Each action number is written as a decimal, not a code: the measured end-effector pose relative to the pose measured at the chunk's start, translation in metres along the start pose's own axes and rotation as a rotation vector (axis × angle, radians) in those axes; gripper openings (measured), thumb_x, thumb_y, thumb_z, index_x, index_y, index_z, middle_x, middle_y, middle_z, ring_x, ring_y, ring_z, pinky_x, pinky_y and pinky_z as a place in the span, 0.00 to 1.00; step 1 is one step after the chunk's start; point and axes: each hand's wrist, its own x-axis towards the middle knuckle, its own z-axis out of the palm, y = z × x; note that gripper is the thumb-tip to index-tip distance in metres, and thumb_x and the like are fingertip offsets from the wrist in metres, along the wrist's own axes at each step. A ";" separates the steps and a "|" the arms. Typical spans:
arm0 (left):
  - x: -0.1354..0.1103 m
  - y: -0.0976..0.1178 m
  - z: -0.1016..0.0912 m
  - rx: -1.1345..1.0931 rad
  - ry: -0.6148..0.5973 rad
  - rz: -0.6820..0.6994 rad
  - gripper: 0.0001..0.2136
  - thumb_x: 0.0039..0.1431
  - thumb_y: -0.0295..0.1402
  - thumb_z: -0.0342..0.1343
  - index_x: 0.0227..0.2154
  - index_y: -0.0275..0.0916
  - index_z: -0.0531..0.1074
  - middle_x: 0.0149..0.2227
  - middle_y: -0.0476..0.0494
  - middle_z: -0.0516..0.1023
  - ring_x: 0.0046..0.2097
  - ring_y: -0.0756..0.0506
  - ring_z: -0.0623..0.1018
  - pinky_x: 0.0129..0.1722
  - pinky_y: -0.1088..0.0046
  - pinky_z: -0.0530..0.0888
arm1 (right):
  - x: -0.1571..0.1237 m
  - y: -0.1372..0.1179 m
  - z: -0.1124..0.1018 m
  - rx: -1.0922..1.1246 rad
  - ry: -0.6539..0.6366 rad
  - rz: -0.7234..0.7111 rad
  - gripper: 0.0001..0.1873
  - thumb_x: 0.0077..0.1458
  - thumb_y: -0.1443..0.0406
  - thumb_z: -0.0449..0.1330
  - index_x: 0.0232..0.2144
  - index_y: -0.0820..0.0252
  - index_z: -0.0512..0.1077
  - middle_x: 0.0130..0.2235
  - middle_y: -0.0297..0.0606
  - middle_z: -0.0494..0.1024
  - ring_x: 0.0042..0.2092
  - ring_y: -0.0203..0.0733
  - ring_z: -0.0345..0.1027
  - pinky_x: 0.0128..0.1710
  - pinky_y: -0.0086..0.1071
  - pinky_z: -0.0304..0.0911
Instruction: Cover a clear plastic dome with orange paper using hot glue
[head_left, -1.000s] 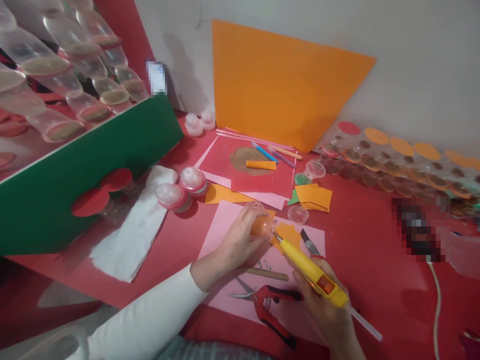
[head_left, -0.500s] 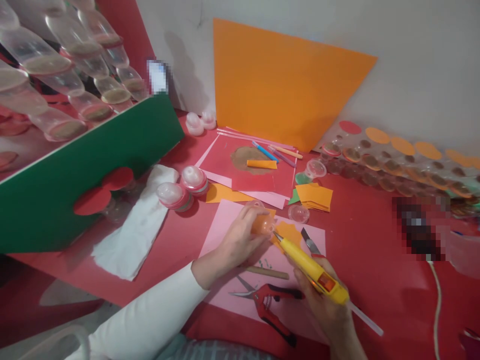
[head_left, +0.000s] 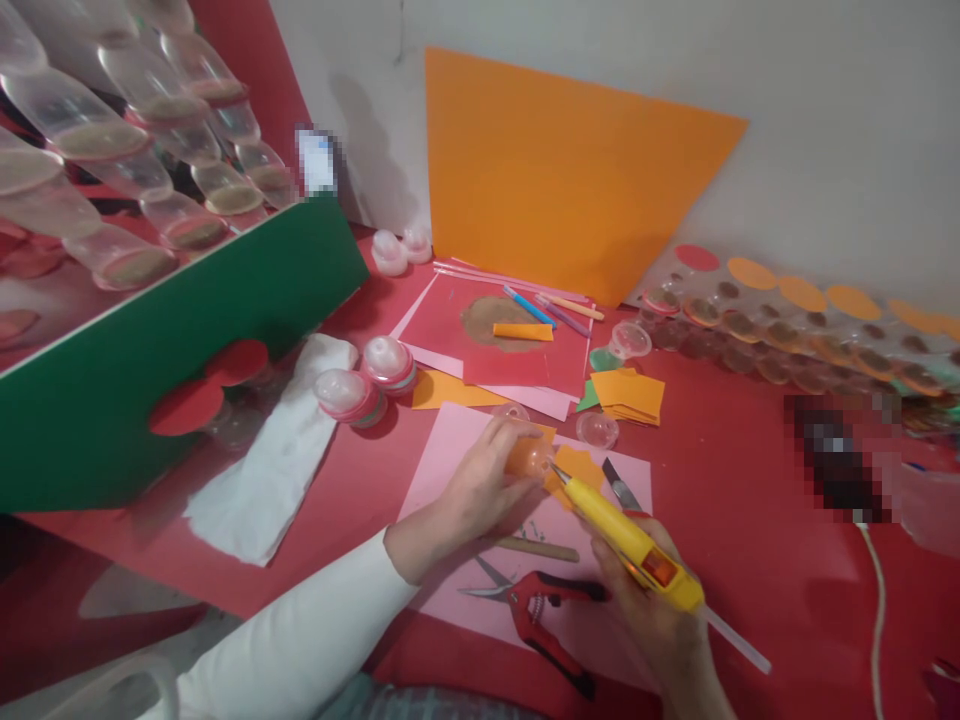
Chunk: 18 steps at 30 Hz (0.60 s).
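Observation:
My left hand [head_left: 484,480] is closed around a small clear plastic dome [head_left: 531,457] that looks orange, over an orange paper piece. In my right hand [head_left: 649,600] is a yellow glue gun [head_left: 626,525], a clear glue stick jutting from its rear. Its metal nozzle is at the dome's right side; whether they touch I cannot tell. Beneath both hands lies a pink sheet [head_left: 442,575]. On it are red-handled pruning shears [head_left: 532,610], a brown stick [head_left: 536,548], an orange paper cutout [head_left: 581,468] and a dark blade [head_left: 621,485] beside the gun.
A green board [head_left: 180,350] and white cloth [head_left: 274,450] lie left, near two capped plastic domes [head_left: 349,395]. Orange paper squares [head_left: 630,395] sit right of a red sheet [head_left: 510,370] with markers. An orange board [head_left: 577,180] leans on the wall. A cable [head_left: 876,610] runs down the right.
Both hands, the dome and the glue gun stay in nearly the same place, with the nozzle still at the dome. The view has shifted very slightly.

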 end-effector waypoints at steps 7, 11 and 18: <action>-0.001 -0.001 0.001 -0.001 -0.013 0.024 0.18 0.61 0.29 0.65 0.52 0.43 0.70 0.53 0.38 0.77 0.54 0.39 0.79 0.53 0.59 0.79 | 0.002 0.000 0.000 -0.002 -0.010 -0.019 0.17 0.66 0.50 0.63 0.35 0.56 0.75 0.31 0.40 0.84 0.27 0.42 0.78 0.22 0.29 0.69; 0.000 0.000 0.001 0.013 -0.023 0.057 0.17 0.62 0.29 0.64 0.52 0.43 0.70 0.52 0.38 0.78 0.54 0.40 0.79 0.53 0.60 0.79 | 0.005 -0.005 0.000 -0.005 0.011 -0.028 0.19 0.66 0.49 0.63 0.32 0.56 0.74 0.27 0.38 0.81 0.23 0.41 0.75 0.19 0.28 0.68; 0.001 0.002 0.000 0.028 -0.014 0.063 0.16 0.64 0.30 0.63 0.52 0.42 0.70 0.51 0.38 0.78 0.53 0.40 0.80 0.52 0.62 0.80 | 0.004 -0.006 -0.001 -0.019 0.007 -0.034 0.17 0.66 0.50 0.63 0.33 0.56 0.75 0.29 0.38 0.83 0.26 0.41 0.77 0.21 0.28 0.69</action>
